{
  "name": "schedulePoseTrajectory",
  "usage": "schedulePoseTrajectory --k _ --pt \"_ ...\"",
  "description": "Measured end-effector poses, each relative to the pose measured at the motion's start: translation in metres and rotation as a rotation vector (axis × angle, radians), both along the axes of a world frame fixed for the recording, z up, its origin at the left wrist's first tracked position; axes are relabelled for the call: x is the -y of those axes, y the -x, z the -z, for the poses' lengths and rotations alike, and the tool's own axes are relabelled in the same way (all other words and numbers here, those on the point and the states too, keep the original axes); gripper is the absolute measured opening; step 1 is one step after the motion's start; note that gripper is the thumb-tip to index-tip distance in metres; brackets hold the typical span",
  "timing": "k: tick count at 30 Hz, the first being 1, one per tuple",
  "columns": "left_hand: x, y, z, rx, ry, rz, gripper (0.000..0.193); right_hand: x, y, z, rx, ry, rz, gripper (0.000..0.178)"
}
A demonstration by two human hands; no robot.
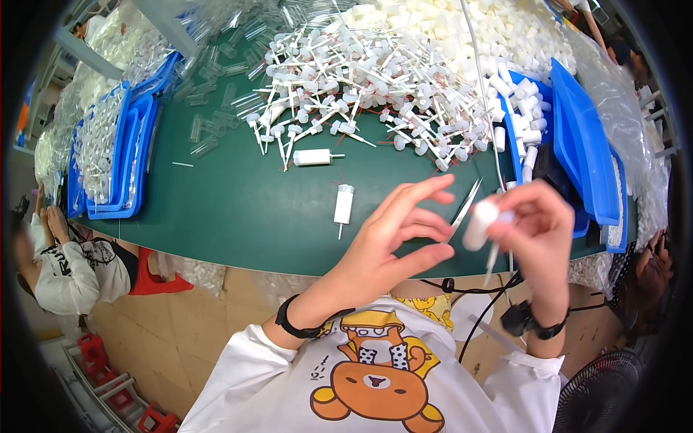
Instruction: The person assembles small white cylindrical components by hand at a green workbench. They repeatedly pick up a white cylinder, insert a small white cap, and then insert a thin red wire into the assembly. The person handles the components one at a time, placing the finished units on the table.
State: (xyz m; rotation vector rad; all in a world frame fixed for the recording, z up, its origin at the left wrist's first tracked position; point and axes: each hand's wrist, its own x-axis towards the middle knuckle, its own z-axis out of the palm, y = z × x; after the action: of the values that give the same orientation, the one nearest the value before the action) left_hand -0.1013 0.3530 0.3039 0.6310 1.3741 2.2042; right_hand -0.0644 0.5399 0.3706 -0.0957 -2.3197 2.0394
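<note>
My right hand [538, 238] pinches a small white plastic cap [480, 222] with a thin tube hanging below it. My left hand [401, 242] is raised beside it with fingers spread and holds nothing I can make out. Metal tweezers [465, 206] lie on the green table [238, 202] just behind my left fingers. Two assembled white pump pieces lie apart on the table, one [343, 206] ahead of my left hand and one [314, 156] farther back. A large heap of white pump heads with thin stems [361, 79] covers the table's far side.
Stacked blue trays [119, 155] with clear parts stand at the left, more blue trays [581, 148] with white caps at the right. Clear plastic tubes [216, 94] lie scattered at the back left. Another person [65, 267] sits low at the left. A fan [599, 393] stands bottom right.
</note>
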Motion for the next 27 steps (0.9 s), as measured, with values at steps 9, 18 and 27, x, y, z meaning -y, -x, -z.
schedulePoseTrajectory --k 9,18,27 --pt "0.009 -0.001 -0.002 -0.055 -0.103 0.040 0.039 0.019 -0.014 0.036 -0.389 0.021 -0.190 0.029" --pt "0.027 0.006 -0.013 -0.296 0.249 0.047 0.037 0.030 -0.031 0.029 -0.330 0.426 0.097 0.028" --pt "0.020 -0.005 -0.013 0.330 -0.065 0.058 0.031 0.031 -0.040 0.040 -0.236 0.463 -0.130 0.040"
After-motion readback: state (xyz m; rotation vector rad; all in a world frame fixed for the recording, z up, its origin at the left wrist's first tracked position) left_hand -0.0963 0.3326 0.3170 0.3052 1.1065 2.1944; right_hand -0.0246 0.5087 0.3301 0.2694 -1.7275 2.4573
